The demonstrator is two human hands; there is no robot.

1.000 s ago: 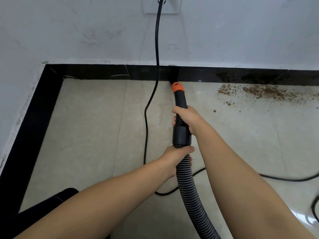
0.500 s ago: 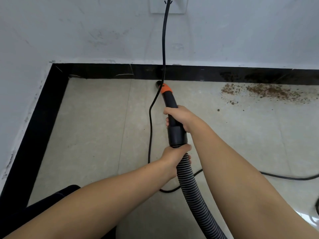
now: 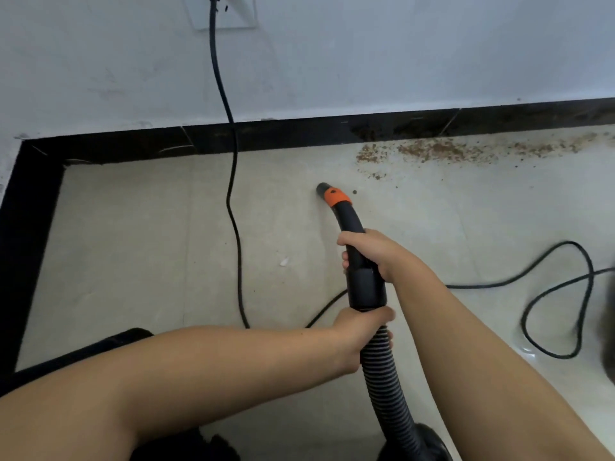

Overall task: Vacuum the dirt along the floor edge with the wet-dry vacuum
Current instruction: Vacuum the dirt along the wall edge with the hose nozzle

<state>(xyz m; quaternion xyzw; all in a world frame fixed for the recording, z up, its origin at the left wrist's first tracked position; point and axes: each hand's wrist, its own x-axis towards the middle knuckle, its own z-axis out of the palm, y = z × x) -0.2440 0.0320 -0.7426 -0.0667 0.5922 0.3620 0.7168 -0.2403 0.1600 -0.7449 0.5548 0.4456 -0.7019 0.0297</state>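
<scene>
So both hands are on the vacuum here: the right hand (image 3: 372, 252) is wrapped around the black rigid nozzle tube (image 3: 352, 227) about midway up, fingers curled all the way round it, and the left hand (image 3: 361, 331) grips right where the tube's fat collar meets the ribbed hose (image 3: 386, 384), thumb laid over the top. The hose runs down toward the bottom edge, where a bit of a rounded black shape shows, can't really tell what it is. The tube curves forward and ends in an orange band (image 3: 336, 197) with a short black tip pointing down-left at the beige floor tile (image 3: 133, 244); whether the tip actually touches the tile I can't tell. The dirt (image 3: 432, 151) is a brown crumbly streak along the black baseboard (image 3: 299, 133), up and to the right of the tip and apart from it, with one stray crumb just beside the orange band. A black power cord (image 3: 233, 181) drops from the wall outlet (image 3: 226, 11), runs down the floor left of the nozzle, and loops off to the right.
</scene>
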